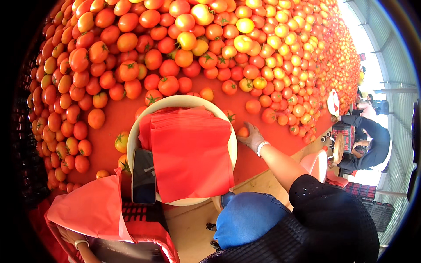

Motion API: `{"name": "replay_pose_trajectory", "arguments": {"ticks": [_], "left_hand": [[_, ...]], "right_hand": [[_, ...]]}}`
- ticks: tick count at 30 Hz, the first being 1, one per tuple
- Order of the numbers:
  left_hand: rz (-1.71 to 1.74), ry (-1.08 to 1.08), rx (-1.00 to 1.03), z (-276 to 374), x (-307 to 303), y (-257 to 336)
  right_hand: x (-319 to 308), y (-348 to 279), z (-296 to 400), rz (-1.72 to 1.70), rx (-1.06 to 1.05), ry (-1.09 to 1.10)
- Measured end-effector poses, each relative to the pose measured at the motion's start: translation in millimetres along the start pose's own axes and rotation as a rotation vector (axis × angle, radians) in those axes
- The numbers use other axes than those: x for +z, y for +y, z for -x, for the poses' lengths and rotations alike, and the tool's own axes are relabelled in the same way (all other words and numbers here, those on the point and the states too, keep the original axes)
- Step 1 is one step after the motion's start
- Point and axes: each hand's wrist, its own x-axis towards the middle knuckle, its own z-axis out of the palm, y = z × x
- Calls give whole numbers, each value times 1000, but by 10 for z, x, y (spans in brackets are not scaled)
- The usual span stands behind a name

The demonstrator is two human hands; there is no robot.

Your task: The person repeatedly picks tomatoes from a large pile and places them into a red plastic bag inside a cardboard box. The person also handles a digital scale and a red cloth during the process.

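Note:
My right hand [252, 137], in a pale glove with a white bracelet at the wrist, has its fingers around a small orange-red tomato [243, 132], just right of a cream round basin [233, 154]. A stack of red sheets [192, 151] lies over the basin, with a dark smartphone [143, 177] at its left side. At lower left my left hand [69, 235] is partly covered by a loose red sheet [90, 207] over a red-lined black crate [144, 212]. What that hand's fingers hold, if anything, is hidden.
A huge heap of tomatoes [197, 49] rises from the red surface [108, 138]. Black crates line the far left. To the right are a pink chair [315, 166], a co-worker in dark clothes [375, 138], another pale basin [333, 102] and stacked crates [378, 210].

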Motion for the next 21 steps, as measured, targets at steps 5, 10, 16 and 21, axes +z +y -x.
{"name": "replay_pose_trajectory", "arguments": {"ticks": [5, 10, 16, 21], "left_hand": [[559, 107, -237, 131, 207, -173], [542, -55, -237, 175, -47, 342], [399, -35, -189, 190, -209, 201], [312, 83, -124, 303, 52, -306]], "right_hand": [[-118, 64, 10, 66, -219, 37], [-476, 329, 3, 145, -318, 96], [-704, 406, -711, -92, -139, 479], [-486, -61, -1147, 818, -307, 120]]}}
